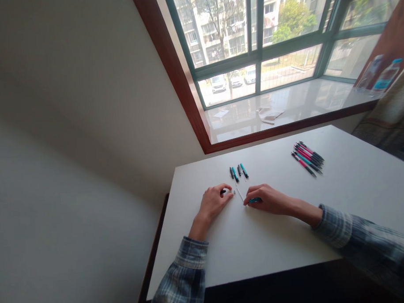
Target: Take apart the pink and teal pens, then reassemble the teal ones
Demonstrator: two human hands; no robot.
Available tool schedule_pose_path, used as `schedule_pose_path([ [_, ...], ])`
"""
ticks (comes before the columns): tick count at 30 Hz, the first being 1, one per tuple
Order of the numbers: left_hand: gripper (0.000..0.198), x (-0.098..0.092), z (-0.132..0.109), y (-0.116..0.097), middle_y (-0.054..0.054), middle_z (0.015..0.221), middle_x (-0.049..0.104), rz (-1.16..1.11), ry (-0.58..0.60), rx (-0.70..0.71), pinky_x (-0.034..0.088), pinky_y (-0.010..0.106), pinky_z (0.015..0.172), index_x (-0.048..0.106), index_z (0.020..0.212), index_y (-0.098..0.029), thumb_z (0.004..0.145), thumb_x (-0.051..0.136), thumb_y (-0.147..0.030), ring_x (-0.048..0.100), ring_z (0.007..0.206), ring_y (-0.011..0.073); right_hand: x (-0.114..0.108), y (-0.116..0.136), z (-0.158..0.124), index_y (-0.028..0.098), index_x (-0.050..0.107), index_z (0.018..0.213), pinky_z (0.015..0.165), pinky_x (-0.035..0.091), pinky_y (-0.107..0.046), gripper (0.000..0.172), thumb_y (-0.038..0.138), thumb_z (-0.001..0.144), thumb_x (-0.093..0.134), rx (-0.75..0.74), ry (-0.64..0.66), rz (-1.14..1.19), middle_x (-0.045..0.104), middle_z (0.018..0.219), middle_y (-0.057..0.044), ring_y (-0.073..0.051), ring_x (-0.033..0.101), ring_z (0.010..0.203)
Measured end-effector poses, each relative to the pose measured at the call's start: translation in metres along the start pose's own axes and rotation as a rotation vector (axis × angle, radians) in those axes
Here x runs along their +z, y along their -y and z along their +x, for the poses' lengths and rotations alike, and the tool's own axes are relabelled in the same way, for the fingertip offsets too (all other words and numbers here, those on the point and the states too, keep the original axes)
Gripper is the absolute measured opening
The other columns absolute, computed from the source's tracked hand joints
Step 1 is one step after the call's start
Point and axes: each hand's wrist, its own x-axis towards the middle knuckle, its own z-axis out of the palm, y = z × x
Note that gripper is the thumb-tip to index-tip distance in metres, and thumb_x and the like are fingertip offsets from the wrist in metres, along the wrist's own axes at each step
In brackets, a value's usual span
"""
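My left hand (214,201) rests on the white table, curled round a black pen part (223,192). Its thumb and forefinger tips are apart, beside a tiny object (234,192) too small to make out. In my right hand (265,199) is a teal pen barrel (255,200), held under bent fingers. A thin white pen refill (239,194) lies slantwise between the hands, its lower end at my right fingertips. Just beyond them are several short black and teal pen parts (235,173), with thin refills near them.
Several red, teal and black pens (308,156) lie side by side at the back right of the table (274,246). Past the table's back edge is a windowsill (237,128) with a cloth (268,115) and plastic bottles (387,76). A wall stands at the left.
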Motion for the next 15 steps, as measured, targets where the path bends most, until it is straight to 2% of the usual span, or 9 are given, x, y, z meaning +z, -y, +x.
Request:
schedule_pose_path([
  [15, 0.028, 0.0053, 0.0027, -0.0052, 0.001, 0.081, 0.077, 0.002, -0.021, -0.017, 0.048, 0.029, 0.071, 0.081, 0.108, -0.030, 0.086, 0.066, -0.039, 0.065, 0.069, 0.0185, 0.0085, 0.0006, 0.0003, 0.025, 0.080, 0.104, 0.081, 0.051, -0.027, 0.018, 0.024, 0.097, 0.064, 0.014, -0.021, -0.095, 0.075, 0.101, -0.005, -0.018, 0.072, 0.085],
])
